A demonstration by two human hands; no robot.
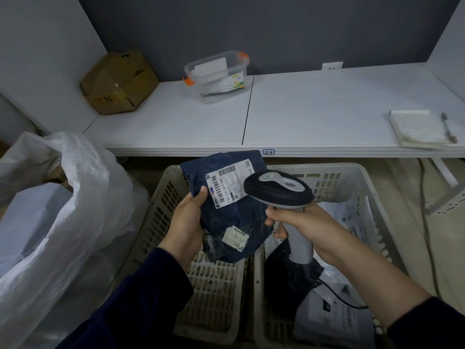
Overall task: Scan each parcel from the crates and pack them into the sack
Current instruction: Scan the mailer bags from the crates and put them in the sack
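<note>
A dark blue parcel (pixel 227 212) is being gripped along its edge by the left hand (pixel 187 220) above the left crate (pixel 161 222). A scanner (pixel 279 191) is being clasped by the right hand (pixel 302 226), aimed at the parcel's label (pixel 229 183). The sack (pixel 75 197) is being left agape at left.

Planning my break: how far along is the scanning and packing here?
Done, seemingly: the sack already holds a pale parcel, and the left crate looks bare where visible. In hand: the left hand holds a dark blue parcel while the right hand aims the scanner at its label. Left: more parcels lie in the right crate.
</note>
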